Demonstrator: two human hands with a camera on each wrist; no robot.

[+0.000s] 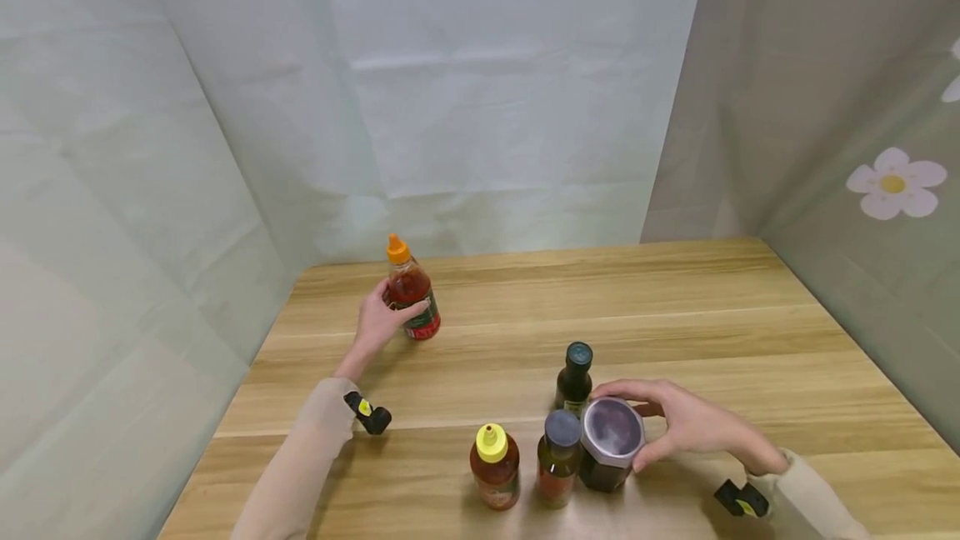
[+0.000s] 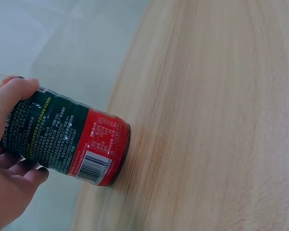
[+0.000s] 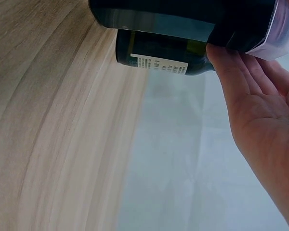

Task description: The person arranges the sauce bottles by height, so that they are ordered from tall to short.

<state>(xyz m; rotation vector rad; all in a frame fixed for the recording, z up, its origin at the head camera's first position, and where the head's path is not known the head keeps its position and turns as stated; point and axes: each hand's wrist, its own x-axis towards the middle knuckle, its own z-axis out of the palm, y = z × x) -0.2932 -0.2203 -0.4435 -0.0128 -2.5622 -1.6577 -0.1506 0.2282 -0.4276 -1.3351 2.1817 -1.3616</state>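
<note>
At the table's far left, my left hand (image 1: 382, 317) grips a red sauce bottle (image 1: 414, 294) with an orange pointed cap. In the left wrist view, thumb and fingers wrap the green part of the bottle's label (image 2: 53, 130); its base is at the wood, and I cannot tell whether it touches. My right hand (image 1: 678, 419) holds a dark jar (image 1: 603, 473) with a pale, many-sided lid, thumb on one side and fingers on the other. Right behind that jar stands a dark green-capped bottle (image 1: 574, 382), its white label (image 3: 159, 64) showing in the right wrist view.
Left of the jar stand a dark-capped bottle (image 1: 557, 473) and a yellow-capped squeeze bottle (image 1: 496, 473), both upright. Pale cloth (image 1: 510, 107) hangs behind the wooden table (image 1: 675, 307), and more cloth with flowers (image 1: 892, 184) hangs at the right.
</note>
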